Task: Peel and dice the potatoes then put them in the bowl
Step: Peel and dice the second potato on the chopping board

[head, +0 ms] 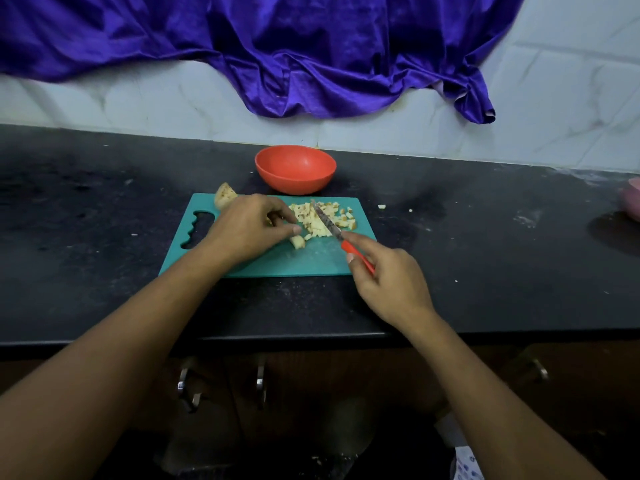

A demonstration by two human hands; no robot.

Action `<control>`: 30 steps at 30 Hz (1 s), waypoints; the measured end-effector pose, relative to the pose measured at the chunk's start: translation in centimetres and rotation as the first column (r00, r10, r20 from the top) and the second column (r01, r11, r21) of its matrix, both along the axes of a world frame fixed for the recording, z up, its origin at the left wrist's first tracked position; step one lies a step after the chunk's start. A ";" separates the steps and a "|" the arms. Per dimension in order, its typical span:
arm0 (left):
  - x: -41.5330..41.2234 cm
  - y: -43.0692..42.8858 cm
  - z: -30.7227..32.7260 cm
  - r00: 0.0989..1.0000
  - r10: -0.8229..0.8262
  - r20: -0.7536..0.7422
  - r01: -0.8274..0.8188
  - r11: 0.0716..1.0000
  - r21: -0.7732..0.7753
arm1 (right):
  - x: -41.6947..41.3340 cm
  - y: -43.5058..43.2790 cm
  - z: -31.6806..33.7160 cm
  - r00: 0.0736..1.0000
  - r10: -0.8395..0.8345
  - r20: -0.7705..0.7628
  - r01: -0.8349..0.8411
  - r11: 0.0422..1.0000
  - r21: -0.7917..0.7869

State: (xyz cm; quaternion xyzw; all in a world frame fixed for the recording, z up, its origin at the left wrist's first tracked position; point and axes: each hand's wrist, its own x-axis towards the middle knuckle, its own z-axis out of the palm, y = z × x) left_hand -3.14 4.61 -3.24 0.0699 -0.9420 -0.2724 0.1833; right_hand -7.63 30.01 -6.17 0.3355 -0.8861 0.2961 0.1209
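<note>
A teal cutting board [298, 261] lies on the black counter. On its far right part sits a pile of diced potato [327, 216]. My left hand [249, 226] presses down on a potato piece [298, 241], most of it hidden under my fingers. My right hand [388, 275] grips the red handle of a knife [329, 225], whose blade lies across the diced pile, tip pointing away from me. A potato chunk with skin [224, 198] rests at the board's far left corner. The orange bowl [295, 169] stands just behind the board and looks empty.
Two stray potato bits [381, 206] lie on the black counter [485, 237] right of the board. A pink container [632, 199] shows at the far right edge. Purple cloth [277, 53] hangs on the tiled wall behind. Cabinet handles [260, 379] sit below the counter edge.
</note>
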 end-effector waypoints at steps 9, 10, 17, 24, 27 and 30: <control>-0.9 1.6 -1.1 0.998 -0.003 0.058 0.006 0.999 -0.044 | -0.2 0.0 -0.2 0.999 -0.039 -0.002 0.039 0.999 0.005; -1.1 1.8 -1.2 0.998 0.004 0.057 -0.001 0.998 -0.055 | -0.2 0.0 -0.2 0.999 -0.042 0.001 0.042 0.999 0.004; -1.6 1.2 -1.1 0.992 -0.006 0.123 0.017 0.996 -0.084 | -0.2 0.0 -0.3 0.999 -0.048 0.006 0.048 0.999 -0.001; -1.2 1.2 -1.2 0.995 -0.050 0.086 0.044 0.997 0.068 | -0.3 0.0 -0.4 0.999 -0.050 0.015 0.050 0.999 0.003; -1.0 1.3 -1.2 0.995 -0.053 0.083 0.043 0.993 0.113 | -0.3 0.0 -0.4 0.999 -0.051 0.005 0.051 0.999 0.009; -1.2 1.3 -1.4 0.997 -0.042 0.070 0.042 0.999 0.010 | -0.3 0.0 -0.4 0.999 -0.049 0.002 0.049 0.999 0.013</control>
